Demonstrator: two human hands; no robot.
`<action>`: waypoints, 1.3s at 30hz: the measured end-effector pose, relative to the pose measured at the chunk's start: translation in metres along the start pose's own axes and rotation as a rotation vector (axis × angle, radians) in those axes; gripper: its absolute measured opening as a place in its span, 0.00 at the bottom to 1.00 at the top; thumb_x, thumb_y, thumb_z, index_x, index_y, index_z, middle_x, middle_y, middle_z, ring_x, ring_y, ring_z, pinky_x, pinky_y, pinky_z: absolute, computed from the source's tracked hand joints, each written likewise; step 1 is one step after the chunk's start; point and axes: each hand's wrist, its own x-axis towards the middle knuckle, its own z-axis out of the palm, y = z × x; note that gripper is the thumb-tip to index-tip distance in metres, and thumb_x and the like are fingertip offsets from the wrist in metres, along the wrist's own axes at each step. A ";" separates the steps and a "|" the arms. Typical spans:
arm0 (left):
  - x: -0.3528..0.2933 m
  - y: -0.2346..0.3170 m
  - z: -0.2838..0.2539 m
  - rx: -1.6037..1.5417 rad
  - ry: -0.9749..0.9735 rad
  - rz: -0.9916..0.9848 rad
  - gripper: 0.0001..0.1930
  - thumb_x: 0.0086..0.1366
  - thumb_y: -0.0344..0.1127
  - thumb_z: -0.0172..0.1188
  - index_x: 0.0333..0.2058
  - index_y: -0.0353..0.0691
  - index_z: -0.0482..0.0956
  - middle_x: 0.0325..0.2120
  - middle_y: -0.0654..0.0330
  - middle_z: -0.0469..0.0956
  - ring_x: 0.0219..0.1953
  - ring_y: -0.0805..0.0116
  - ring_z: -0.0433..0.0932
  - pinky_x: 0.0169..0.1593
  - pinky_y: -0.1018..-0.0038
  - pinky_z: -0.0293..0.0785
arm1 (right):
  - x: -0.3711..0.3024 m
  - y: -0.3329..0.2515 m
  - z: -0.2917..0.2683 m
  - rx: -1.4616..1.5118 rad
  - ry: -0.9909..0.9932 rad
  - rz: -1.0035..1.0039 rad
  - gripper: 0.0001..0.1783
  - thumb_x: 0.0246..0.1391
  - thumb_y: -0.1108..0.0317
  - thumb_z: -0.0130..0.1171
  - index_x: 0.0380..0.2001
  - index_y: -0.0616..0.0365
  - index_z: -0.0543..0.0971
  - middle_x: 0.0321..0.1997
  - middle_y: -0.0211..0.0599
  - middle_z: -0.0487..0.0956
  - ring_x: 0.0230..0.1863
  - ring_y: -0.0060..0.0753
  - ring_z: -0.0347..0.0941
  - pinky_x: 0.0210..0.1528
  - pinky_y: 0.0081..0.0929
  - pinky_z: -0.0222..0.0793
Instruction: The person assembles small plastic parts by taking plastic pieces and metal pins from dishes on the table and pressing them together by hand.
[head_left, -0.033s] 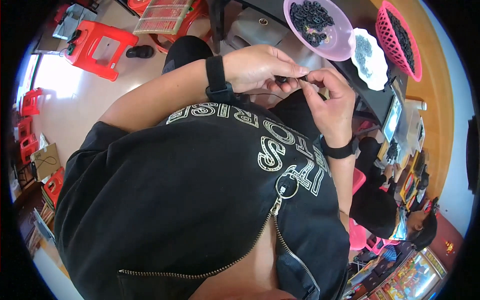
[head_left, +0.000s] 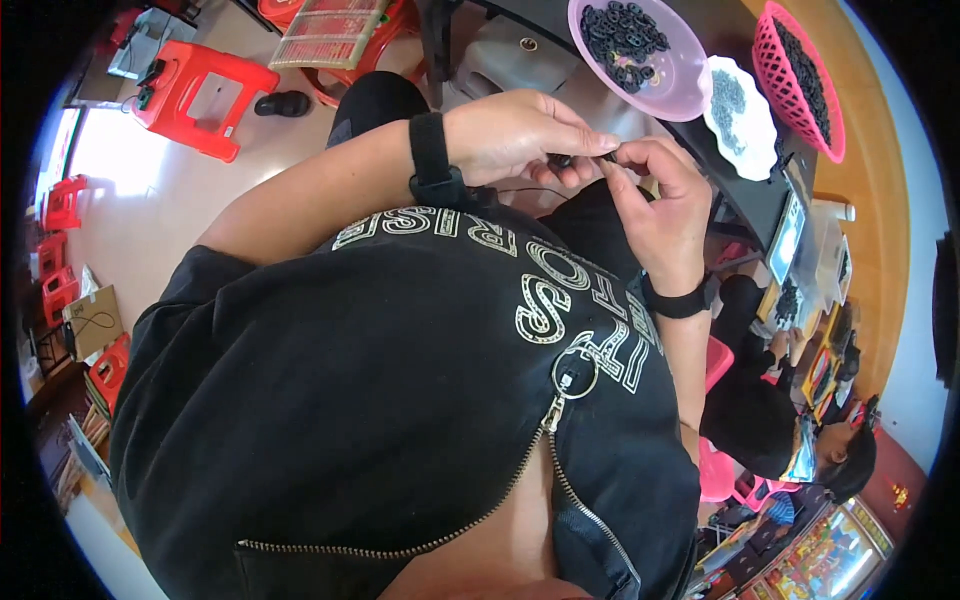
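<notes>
My left hand (head_left: pixel 510 140) and my right hand (head_left: pixel 668 205) meet fingertip to fingertip in front of my chest. Pinched between the fingertips is a small black part (head_left: pixel 609 157), mostly covered by the fingers. Another small black piece (head_left: pixel 561 160) sits in the curled fingers of my left hand. Both hands are closed, and the exact kind of the parts is too small to make out. Just beyond them, a lilac bowl (head_left: pixel 684 100) holds many black oval rings (head_left: pixel 622 38).
Right of the bowl are a white scalloped dish (head_left: pixel 752 160) of tiny greyish pieces and a pink basket (head_left: pixel 768 60) of black parts, on a dark table (head_left: pixel 690 135). A red stool (head_left: pixel 200 90) stands at far left. Another person (head_left: pixel 745 430) sits at right.
Both hands stay nearly in place; the fingertips around the small black part have shifted very slightly.
</notes>
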 end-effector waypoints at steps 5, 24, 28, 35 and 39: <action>-0.013 -0.001 -0.005 0.188 0.037 -0.071 0.11 0.61 0.40 0.56 0.33 0.37 0.77 0.23 0.67 0.74 0.22 0.84 0.69 0.24 0.88 0.64 | -0.004 0.003 0.011 -0.019 0.000 -0.115 0.07 0.38 0.78 0.61 0.25 0.62 0.76 0.26 0.38 0.75 0.28 0.37 0.72 0.32 0.26 0.67; 0.012 -0.006 -0.097 -0.055 0.469 -0.170 0.08 0.63 0.37 0.52 0.37 0.41 0.75 0.30 0.64 0.77 0.27 0.82 0.72 0.28 0.88 0.65 | -0.088 0.118 0.031 0.680 0.009 0.889 0.05 0.50 0.81 0.54 0.32 0.63 0.76 0.30 0.28 0.77 0.32 0.15 0.70 0.37 0.13 0.65; 0.026 -0.008 -0.108 -0.075 0.487 -0.135 0.08 0.64 0.36 0.52 0.37 0.40 0.75 0.32 0.63 0.78 0.29 0.81 0.74 0.30 0.87 0.69 | -0.079 0.128 0.036 0.697 0.004 0.957 0.06 0.51 0.81 0.54 0.32 0.63 0.76 0.30 0.29 0.77 0.33 0.17 0.71 0.39 0.14 0.65; 0.035 -0.006 -0.116 -0.114 0.513 -0.144 0.07 0.64 0.35 0.52 0.37 0.40 0.74 0.30 0.64 0.76 0.29 0.81 0.75 0.33 0.87 0.72 | -0.064 0.139 0.046 0.738 0.021 0.970 0.07 0.51 0.82 0.53 0.34 0.64 0.77 0.32 0.32 0.78 0.34 0.21 0.73 0.41 0.17 0.67; 0.036 -0.007 -0.114 -0.109 0.514 -0.132 0.07 0.63 0.34 0.53 0.38 0.40 0.74 0.29 0.65 0.76 0.29 0.81 0.74 0.33 0.87 0.72 | -0.063 0.142 0.047 0.714 -0.006 0.957 0.07 0.52 0.79 0.54 0.36 0.64 0.76 0.32 0.32 0.77 0.35 0.20 0.72 0.41 0.16 0.66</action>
